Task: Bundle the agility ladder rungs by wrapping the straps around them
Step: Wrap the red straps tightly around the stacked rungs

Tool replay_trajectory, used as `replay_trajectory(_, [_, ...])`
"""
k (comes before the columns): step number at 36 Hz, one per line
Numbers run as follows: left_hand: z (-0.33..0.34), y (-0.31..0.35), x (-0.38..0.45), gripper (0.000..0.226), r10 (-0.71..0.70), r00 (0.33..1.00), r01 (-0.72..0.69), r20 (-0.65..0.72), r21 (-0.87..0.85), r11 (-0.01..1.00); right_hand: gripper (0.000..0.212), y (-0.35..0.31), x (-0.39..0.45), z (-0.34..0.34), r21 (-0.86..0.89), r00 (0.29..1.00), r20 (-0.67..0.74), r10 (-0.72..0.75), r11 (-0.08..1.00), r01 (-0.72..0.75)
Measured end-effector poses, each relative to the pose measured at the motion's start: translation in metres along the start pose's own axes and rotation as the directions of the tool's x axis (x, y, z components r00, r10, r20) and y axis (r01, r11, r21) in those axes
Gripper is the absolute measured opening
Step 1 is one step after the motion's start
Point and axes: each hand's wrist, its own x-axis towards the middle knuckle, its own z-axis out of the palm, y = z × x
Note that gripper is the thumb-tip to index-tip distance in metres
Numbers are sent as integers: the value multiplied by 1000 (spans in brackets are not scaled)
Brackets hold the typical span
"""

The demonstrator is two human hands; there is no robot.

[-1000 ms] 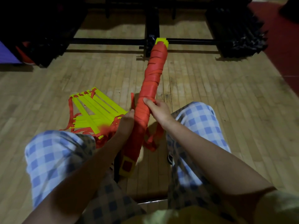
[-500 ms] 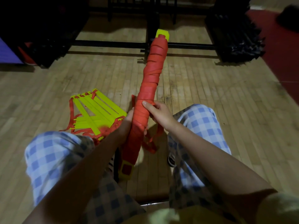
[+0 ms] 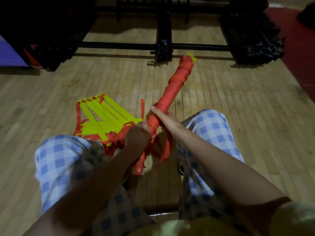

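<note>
Wrapped rung bundle (image 3: 168, 97): is being held above the floor (image 3: 221, 103), far end now swung rightward; gripped by left hand (image 3: 136, 136) and right hand (image 3: 166, 117). Loose straps (image 3: 153, 154) are now dangling below.

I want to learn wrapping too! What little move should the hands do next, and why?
Probably the left hand should pull the loose red straps round the wrapped bundle once more: they dangle unwound below it while the right hand grips it steady.
</note>
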Motion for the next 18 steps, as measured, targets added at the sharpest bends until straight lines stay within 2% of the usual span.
replay_trajectory(4, [9, -3, 3, 27, 0, 999, 1, -48, 15, 1000, 31, 1, 1, -1, 75, 995, -88, 49, 996, -42])
replay_trajectory(6, [5, 6, 5, 25, 17, 1000, -18, -18, -62, 998, 25, -2, 1, -5, 95, 994, -105, 28, 995, -18])
replay_trajectory(7, [2, 8, 10, 28, 4, 1000, -3, 9, -119, 993, 24, -4, 1, -6, 109, 994, -108, 17, 994, -5])
replay_trajectory(9, [-4, 19, 13, 44, -84, 987, 132, 140, -378, 917, 22, -9, 0, -10, 132, 995, -104, 0, 991, 14])
replay_trajectory(10, [-8, 21, 12, 52, -124, 959, 236, 253, -480, 845, 22, -11, -1, -11, 151, 995, -97, -5, 988, 20])
replay_trajectory(11, [-12, 18, 16, 60, -129, 916, 324, 381, -511, 796, 22, -14, -3, -12, 179, 996, -88, -12, 983, 28])
replay_trajectory(14, [-25, 14, 14, 75, -85, 738, 478, 670, -430, 766, 20, -17, -5, -15, 229, 995, -74, -66, 970, 81])
replay_trajectory(16, [-28, 13, 11, 74, -69, 672, 521, 737, -405, 752, 19, -17, -5, -17, 194, 990, -75, -117, 972, 130])
replay_trajectory(18, [-26, 12, 6, 71, 3, 660, 492, 752, -435, 755, 19, -16, -5, -19, 165, 985, -71, -157, 972, 167])
